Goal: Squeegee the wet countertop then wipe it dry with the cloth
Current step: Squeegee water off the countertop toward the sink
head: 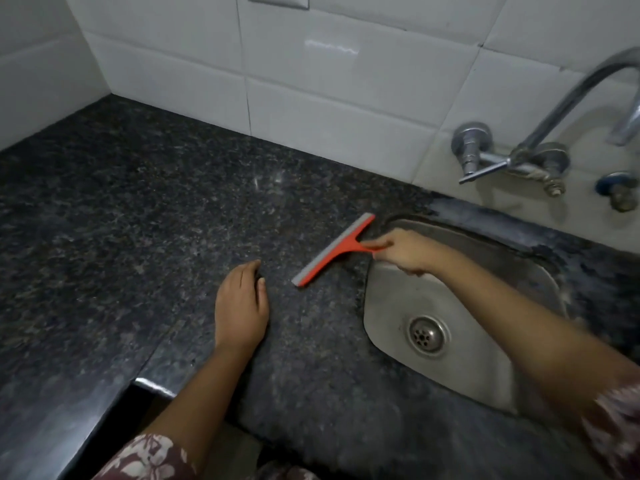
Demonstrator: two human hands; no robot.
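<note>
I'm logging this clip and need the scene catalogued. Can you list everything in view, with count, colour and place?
squeegee: one, orange with grey blade, on the countertop beside the sink's left rim
countertop: one, dark speckled stone, fills the lower frame
sink: one, steel, set into the countertop at right
drain: one, metal, in the sink floor
tap: one, chrome, on the wall above the sink
wall tiles: many, white, behind the countertop
cloth: none visible
left hand: flat on the countertop, empty
right hand: grips the squeegee handle

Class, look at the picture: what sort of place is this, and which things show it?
Most likely a home kitchen: a stainless steel sink set into a dark speckled granite countertop, a wall-mounted chrome tap, and white wall tiles.
</note>
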